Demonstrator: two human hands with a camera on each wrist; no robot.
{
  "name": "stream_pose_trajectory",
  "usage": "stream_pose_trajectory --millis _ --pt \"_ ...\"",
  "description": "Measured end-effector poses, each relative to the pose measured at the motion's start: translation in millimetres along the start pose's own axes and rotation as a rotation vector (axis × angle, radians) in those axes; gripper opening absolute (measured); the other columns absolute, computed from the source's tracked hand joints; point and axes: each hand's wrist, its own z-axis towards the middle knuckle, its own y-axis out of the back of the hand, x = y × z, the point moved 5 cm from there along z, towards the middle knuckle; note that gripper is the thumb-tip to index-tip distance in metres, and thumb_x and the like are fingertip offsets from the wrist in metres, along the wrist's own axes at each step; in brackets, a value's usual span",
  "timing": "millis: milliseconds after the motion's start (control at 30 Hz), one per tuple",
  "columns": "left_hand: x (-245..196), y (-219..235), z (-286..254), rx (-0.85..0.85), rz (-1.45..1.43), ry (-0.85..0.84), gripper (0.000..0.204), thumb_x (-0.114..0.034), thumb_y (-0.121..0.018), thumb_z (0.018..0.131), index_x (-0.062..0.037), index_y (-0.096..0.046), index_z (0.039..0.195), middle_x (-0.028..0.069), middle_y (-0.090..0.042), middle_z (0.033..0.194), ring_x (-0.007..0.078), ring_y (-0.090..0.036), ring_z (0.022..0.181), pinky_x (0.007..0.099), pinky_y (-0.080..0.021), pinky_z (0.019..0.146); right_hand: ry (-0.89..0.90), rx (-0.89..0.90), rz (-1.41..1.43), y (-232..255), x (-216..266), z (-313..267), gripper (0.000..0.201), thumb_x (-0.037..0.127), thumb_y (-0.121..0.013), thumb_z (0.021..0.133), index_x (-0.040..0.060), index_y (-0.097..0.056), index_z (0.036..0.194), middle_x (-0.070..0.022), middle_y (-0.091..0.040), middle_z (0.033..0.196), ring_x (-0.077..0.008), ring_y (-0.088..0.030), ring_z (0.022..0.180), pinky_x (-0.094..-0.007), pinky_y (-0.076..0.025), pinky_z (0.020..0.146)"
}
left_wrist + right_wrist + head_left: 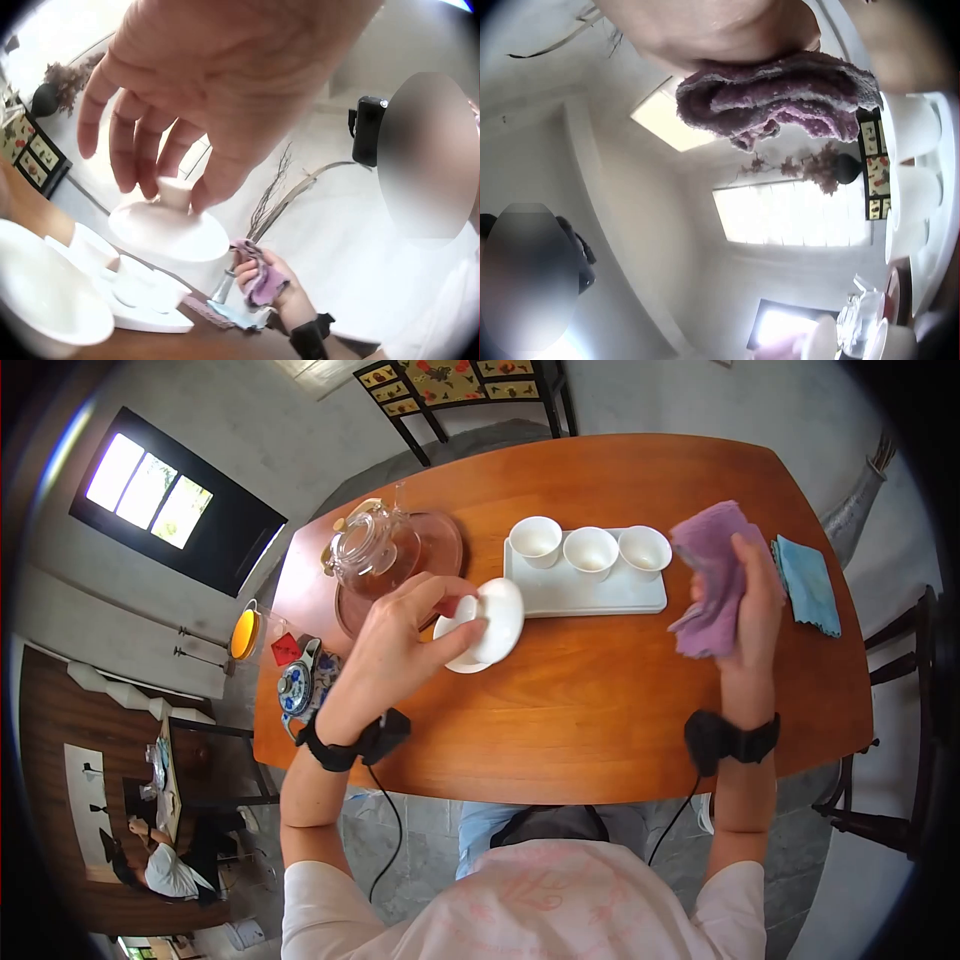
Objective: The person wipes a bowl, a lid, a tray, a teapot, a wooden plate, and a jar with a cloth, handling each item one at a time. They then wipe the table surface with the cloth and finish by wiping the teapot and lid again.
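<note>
My left hand [390,640] pinches the small knob of a white lid [503,622] between thumb and fingers, with the lid tilted. In the left wrist view the lid [169,234] hangs in the air beneath the fingertips. A white bowl [52,296] stands on the table beside it; in the head view the lid and fingers partly hide this bowl [460,663]. On the right, a folded purple cloth [715,575] is gripped in my right hand [758,615], raised over the table. The right wrist view shows the cloth's [772,97] bunched layers under the palm.
Three white cups [591,552] stand on a white rectangular tray [585,600]. At the left are a glass teapot [370,550] on a round brown tray [442,545], and a blue-and-white teapot [295,690]. A light blue cloth [808,588] lies at the right edge.
</note>
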Motion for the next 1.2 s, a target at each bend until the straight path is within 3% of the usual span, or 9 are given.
stream_pose_trajectory --millis 133,200,467,667,733,767,833,1033,1200 --pt "-17.5 8.0 9.8 -0.232 -0.162 -0.151 0.027 -0.011 -0.07 0.073 -0.0011 -0.062 0.096 0.0094 -0.059 0.085 0.0204 -0.059 0.076 0.0298 -0.048 0.072 0.012 0.242 0.031 -54.8 -0.6 -27.3 0.026 0.018 -0.049 0.092 -0.0002 -0.053 0.111 -0.0069 -0.061 0.093 -0.0133 -0.061 0.074 -0.0245 -0.05 0.065" --pt "-32.5 16.3 17.3 -0.374 -0.188 -0.19 0.029 -0.009 -0.072 0.07 -0.0028 -0.061 0.095 0.0084 -0.057 0.082 0.021 -0.058 0.076 0.0314 -0.047 0.071 0.322 0.338 -0.191 -82.8 15.0 -32.1 0.032 0.014 -0.046 0.094 -0.0008 -0.049 0.123 -0.0069 -0.058 0.11 -0.012 -0.057 0.096 -0.0263 -0.047 0.083" --pt "-49.5 19.4 37.6 -0.736 0.018 -0.45 0.038 -0.009 -0.074 0.066 -0.0044 -0.06 0.101 0.0092 -0.057 0.086 0.0269 -0.055 0.082 0.0356 -0.045 0.073 0.237 0.445 -0.018 -148.8 1.8 -30.1 0.036 0.011 -0.053 0.091 -0.0024 -0.048 0.124 -0.0059 -0.06 0.103 -0.01 -0.057 0.092 -0.0228 -0.046 0.079" --pt "10.5 -6.9 51.0 -0.167 -1.12 -0.024 0.022 -0.017 -0.063 0.088 -0.0009 -0.06 0.103 0.0049 -0.064 0.094 0.0108 -0.058 0.083 0.0246 -0.049 0.077 0.014 0.535 0.076 -147.5 -9.9 -16.4 0.041 0.011 -0.055 0.091 -0.004 -0.045 0.127 -0.0091 -0.061 0.108 -0.0144 -0.058 0.098 -0.0262 -0.047 0.084" --pt "14.8 -8.9 52.2 -0.098 -1.325 0.008 0.018 -0.017 -0.061 0.09 -0.0015 -0.061 0.099 0.0025 -0.065 0.088 0.0088 -0.06 0.079 0.0236 -0.049 0.076 0.42 0.422 -0.416 -150.0 -1.9 -23.8 0.041 0.012 -0.053 0.092 -0.0059 -0.044 0.128 -0.0126 -0.056 0.119 -0.0191 -0.055 0.108 -0.0278 -0.043 0.091" --pt "14.5 -7.9 53.0 -0.104 -1.331 0.009 0.018 -0.017 -0.061 0.09 -0.0015 -0.061 0.099 0.0025 -0.065 0.088 0.0088 -0.06 0.079 0.0236 -0.049 0.076 0.419 0.427 -0.421 -153.0 -6.9 -23.5 0.041 0.012 -0.053 0.092 -0.0059 -0.044 0.128 -0.0126 -0.056 0.119 -0.0191 -0.055 0.108 -0.0278 -0.043 0.091" --pt "14.7 -4.5 54.1 -0.184 -1.52 0.027 0.015 -0.016 -0.061 0.09 -0.0022 -0.063 0.097 0.0037 -0.065 0.09 0.0081 -0.06 0.08 0.0218 -0.049 0.073 0.935 0.497 -0.416 -161.5 0.5 -39.1 0.04 0.013 -0.051 0.093 -0.0053 -0.044 0.129 -0.0151 -0.048 0.13 -0.0225 -0.049 0.117 -0.0296 -0.04 0.095" --pt "19.2 -1.0 48.9 -0.035 -1.3 -0.093 0.014 -0.014 -0.063 0.088 -0.0009 -0.064 0.094 0.0013 -0.066 0.088 0.0075 -0.058 0.076 0.0232 -0.048 0.07 0.472 0.473 -0.068 -152.9 9.8 -37.3 0.018 0.005 -0.051 0.092 -0.0017 -0.055 0.108 -0.0105 -0.056 0.118 -0.0146 -0.055 0.105 -0.0264 -0.043 0.091" --pt "12.2 0.6 40.3 0.204 -0.785 -0.126 0.018 -0.015 -0.065 0.087 0.0018 -0.063 0.093 -0.0003 -0.065 0.084 0.0058 -0.056 0.073 0.0221 -0.046 0.064 -0.061 0.714 -0.39 -146.5 -0.3 -23.2 0.018 0.007 -0.059 0.088 0.0009 -0.057 0.104 -0.0047 -0.064 0.09 -0.0036 -0.057 0.066 -0.0167 -0.042 0.048"
